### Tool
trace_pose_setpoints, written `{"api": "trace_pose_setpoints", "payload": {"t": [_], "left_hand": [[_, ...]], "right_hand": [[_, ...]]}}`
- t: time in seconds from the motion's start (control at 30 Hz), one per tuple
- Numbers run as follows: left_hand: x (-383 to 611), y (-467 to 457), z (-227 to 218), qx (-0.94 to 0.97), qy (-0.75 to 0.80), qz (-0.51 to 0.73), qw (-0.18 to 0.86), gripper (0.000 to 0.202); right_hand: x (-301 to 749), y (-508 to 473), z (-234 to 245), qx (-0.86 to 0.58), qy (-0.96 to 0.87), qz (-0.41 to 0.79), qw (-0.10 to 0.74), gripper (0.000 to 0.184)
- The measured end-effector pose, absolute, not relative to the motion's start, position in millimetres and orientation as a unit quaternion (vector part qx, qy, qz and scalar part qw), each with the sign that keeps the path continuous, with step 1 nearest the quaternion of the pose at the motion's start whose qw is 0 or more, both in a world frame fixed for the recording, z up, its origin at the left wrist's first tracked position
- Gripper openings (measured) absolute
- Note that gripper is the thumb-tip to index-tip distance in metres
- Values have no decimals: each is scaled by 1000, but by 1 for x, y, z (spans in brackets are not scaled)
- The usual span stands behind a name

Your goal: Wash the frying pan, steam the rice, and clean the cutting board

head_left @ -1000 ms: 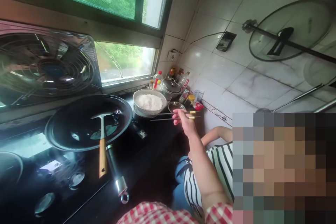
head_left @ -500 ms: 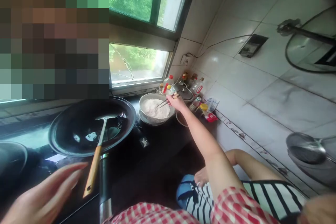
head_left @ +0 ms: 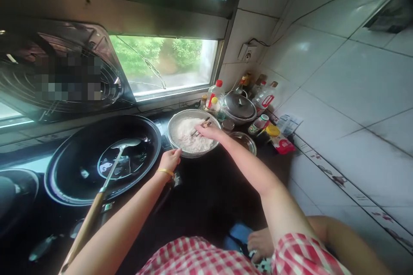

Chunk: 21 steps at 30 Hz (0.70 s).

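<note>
- Head view, half a second on: your left hand [head_left: 170, 160] has come up from low at the left, where it hung open near the ladle [head_left: 126, 143]; it now sits on the near rim of the mesh bowl [head_left: 177, 121], its grip narrow, fingers closed over the edge.
- Your right hand [head_left: 209, 131] has carried the chopsticks [head_left: 200, 125] from above the desk [head_left: 206, 189] into that bowl; the grip is closed on the pair, and their tips are down in the white flour [head_left: 187, 139].
- What that means, as I judge it: both your hands are now on one thing; the bowl is steadied while the sticks work the flour, so you have passed from reaching to mixing (the ladle lies untouched in the wok, handle towards you).
- The mesh bowl stands on the desk between the wok [head_left: 54, 167] and the lidded pot [head_left: 239, 106]; a small glass bowl [head_left: 244, 139] sits just beside it, under your right forearm.
- Another person's hand [head_left: 261, 245] rests low at the bottom edge, well apart from both of yours.
- Writing: the bottles [head_left: 215, 92] in the window corner carry red caps and labels; the yellow-capped jar [head_left: 272, 131] and the red packet [head_left: 284, 145] show print; all of it is too small and blurred to read, so no brand can be told.
</note>
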<state>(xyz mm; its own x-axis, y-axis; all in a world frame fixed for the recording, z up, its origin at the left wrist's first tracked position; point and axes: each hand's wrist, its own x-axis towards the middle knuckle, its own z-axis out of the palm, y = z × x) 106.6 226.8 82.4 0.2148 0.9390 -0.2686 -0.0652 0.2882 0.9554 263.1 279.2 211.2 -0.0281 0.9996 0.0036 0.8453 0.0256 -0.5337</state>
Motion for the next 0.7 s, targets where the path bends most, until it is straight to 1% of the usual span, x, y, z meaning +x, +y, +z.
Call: {"api": "trace_pose_setpoints", "payload": {"t": [0.1, 0.2, 0.3, 0.37, 0.47, 0.57, 0.63, 0.7], "left_hand": [[116, 238, 85, 402, 487, 391, 670, 32], [121, 241, 86, 349, 472, 387, 711, 26], [123, 241, 85, 320, 462, 393, 727, 24], [122, 240, 85, 311, 457, 397, 733, 24], [121, 240, 86, 299, 453, 395, 741, 24], [121, 240, 86, 294, 453, 390, 746, 23], [122, 241, 86, 291, 461, 383, 746, 22], [123, 241, 86, 287, 471, 375, 745, 21]], "right_hand": [[264, 282, 214, -673, -679, 234, 178, 30], [263, 283, 208, -680, -660, 259, 186, 30], [255, 281, 200, -672, -650, 295, 196, 31], [249, 280, 203, -664, -655, 306, 193, 30], [242, 281, 225, -653, -680, 275, 188, 32], [243, 290, 251, -637, -703, 235, 212, 35], [245, 299, 254, -633, -712, 213, 219, 33], [247, 309, 243, -647, -706, 209, 199, 29]]}}
